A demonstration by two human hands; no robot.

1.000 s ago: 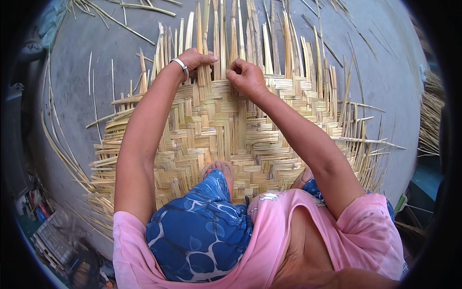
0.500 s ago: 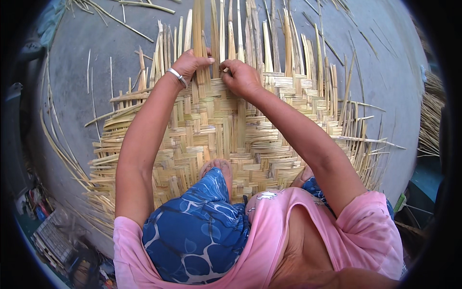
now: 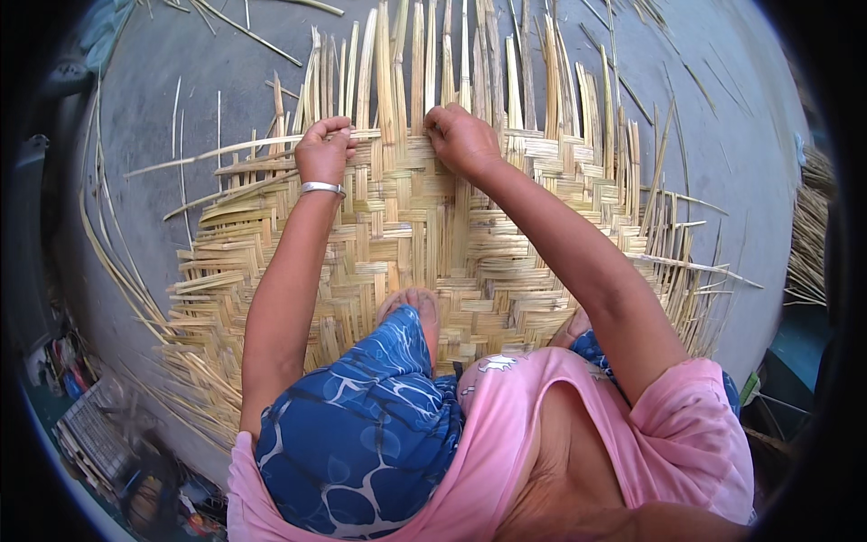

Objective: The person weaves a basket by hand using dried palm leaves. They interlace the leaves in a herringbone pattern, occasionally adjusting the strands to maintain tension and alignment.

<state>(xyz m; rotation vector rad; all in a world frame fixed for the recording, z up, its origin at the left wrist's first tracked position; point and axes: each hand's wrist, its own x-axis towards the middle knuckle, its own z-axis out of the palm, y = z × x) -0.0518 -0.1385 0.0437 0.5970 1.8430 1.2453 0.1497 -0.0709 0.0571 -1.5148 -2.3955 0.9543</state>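
Observation:
A herringbone-woven mat (image 3: 379, 242) of pale split cane or reed strips lies on the floor in front of me, its loose upright strips (image 3: 395, 86) fanning out at the far edge. My left hand (image 3: 325, 152), with a silvery bracelet at the wrist, is closed around a long cross strip (image 3: 212, 154). This strip sticks out past the mat's left side and enters the weave to the right of the hand. At the far edge, right of centre, my right hand (image 3: 465, 140) is pinched closed against the uprights. Whatever lies between its fingertips is hidden.
My feet (image 3: 420, 307) rest on the near part of the mat. Loose strips (image 3: 244, 34) are scattered over the grey floor (image 3: 750, 172). A bundle of stalks (image 3: 808, 230) lies at the far right, and a wire basket (image 3: 95, 429) among clutter at the lower left.
My left hand has let go of the upright strips and moved left and nearer. A long cross strip now stretches leftward from it. My right hand has shifted only slightly right.

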